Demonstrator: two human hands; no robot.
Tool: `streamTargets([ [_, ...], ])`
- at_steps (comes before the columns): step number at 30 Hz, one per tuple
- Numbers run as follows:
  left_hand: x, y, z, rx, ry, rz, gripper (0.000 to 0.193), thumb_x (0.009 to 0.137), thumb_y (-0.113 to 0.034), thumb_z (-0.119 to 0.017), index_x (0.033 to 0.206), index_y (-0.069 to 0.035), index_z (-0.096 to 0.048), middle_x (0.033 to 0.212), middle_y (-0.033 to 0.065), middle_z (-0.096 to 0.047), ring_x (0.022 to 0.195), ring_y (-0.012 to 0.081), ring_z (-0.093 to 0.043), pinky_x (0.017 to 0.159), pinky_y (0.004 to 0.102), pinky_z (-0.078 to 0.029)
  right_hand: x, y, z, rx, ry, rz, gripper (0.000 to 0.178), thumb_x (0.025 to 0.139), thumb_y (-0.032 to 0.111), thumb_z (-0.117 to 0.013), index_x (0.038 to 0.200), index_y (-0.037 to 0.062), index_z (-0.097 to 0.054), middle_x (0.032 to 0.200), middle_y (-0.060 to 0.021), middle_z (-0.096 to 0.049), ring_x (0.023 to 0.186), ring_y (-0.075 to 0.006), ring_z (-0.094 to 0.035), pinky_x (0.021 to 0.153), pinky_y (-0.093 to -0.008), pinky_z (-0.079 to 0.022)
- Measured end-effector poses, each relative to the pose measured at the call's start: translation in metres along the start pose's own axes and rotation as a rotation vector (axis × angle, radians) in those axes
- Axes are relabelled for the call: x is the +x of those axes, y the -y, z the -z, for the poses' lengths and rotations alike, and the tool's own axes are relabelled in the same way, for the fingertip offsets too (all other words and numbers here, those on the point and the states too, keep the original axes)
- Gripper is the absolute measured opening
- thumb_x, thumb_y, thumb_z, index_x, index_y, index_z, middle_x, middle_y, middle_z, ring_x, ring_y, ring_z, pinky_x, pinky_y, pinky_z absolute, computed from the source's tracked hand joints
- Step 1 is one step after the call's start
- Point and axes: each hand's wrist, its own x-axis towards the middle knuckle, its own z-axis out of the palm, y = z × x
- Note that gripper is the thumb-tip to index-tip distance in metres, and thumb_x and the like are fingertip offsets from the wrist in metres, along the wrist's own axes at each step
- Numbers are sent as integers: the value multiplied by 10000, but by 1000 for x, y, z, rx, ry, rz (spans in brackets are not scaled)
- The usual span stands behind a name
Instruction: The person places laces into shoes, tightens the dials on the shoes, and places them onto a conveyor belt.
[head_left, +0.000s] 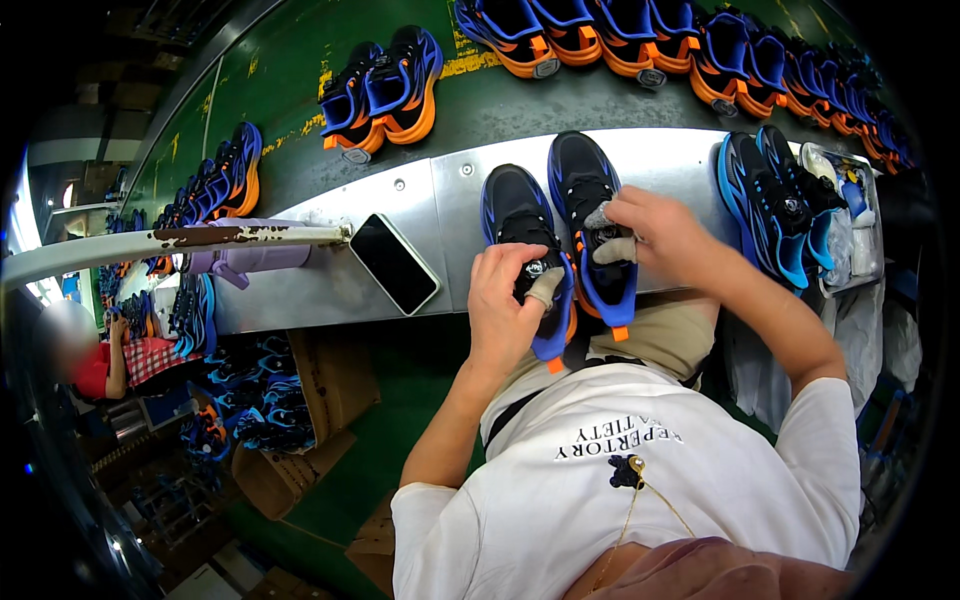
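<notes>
A pair of black sneakers with blue and orange trim lies on the metal ledge in front of me, heels toward my body. My left hand [505,300] is closed on the left sneaker [517,208] at its tongue, the thumb in a pale finger cot beside a round emblem. Over the right sneaker [580,165], my right hand [650,232] bends in from the right. Its thumb and forefinger, both in grey finger cots, grip around the tongue and lacing. The fingers partly cover what lies between them.
A phone [394,264] and a purple bottle [265,246] are on the ledge at left, by a worn white bar [120,250]. Blue-trimmed sneakers [765,200] and a tray of bagged items [858,220] stand at right. More sneakers [395,90] line the green belt. A co-worker sits far left.
</notes>
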Motion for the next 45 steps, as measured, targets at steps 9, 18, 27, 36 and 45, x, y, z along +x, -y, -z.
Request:
streamTargets([
  [9,-6,-25,1,286,-209,-155,205,819,-64,-671,1020,-28,-653,984,84,-613,822,179,-575,698,272,-454,-1,-5,-10,70,-50,59,298,747,197,-754,961,32,-629,888,-139,-507,821,-336,-559,706,-403,-456],
  [18,-10,-49,-62,-1397,180,896,349,1004,-158,-474,1239,99,-476,1197,171,-581,1037,283,-632,857,364,-548,23,-8,14,58,193,-4,384,696,246,-780,960,12,-628,816,-133,-512,723,-297,-564,644,-406,-446],
  [27,-5,-54,-76,-1262,106,857,321,963,-36,-380,1232,123,-452,1172,206,-562,1097,332,-613,891,385,-562,25,-26,10,356,278,-220,362,675,216,-792,920,-6,-644,828,-72,-531,705,-164,-492,643,-291,-420],
  [36,-7,-50,-87,-1258,105,848,287,971,-94,-431,1157,114,-493,1111,194,-576,1020,314,-646,861,363,-571,22,-34,9,419,322,-334,363,657,217,-782,904,-13,-649,821,-45,-532,740,-132,-488,643,-276,-406],
  [45,-5,-44,-93,-1310,107,804,300,976,-85,-419,1185,124,-472,1156,197,-572,1074,308,-624,867,370,-569,22,-41,22,345,378,-216,315,710,153,-795,955,27,-643,857,-15,-487,718,-114,-478,630,-267,-406],
])
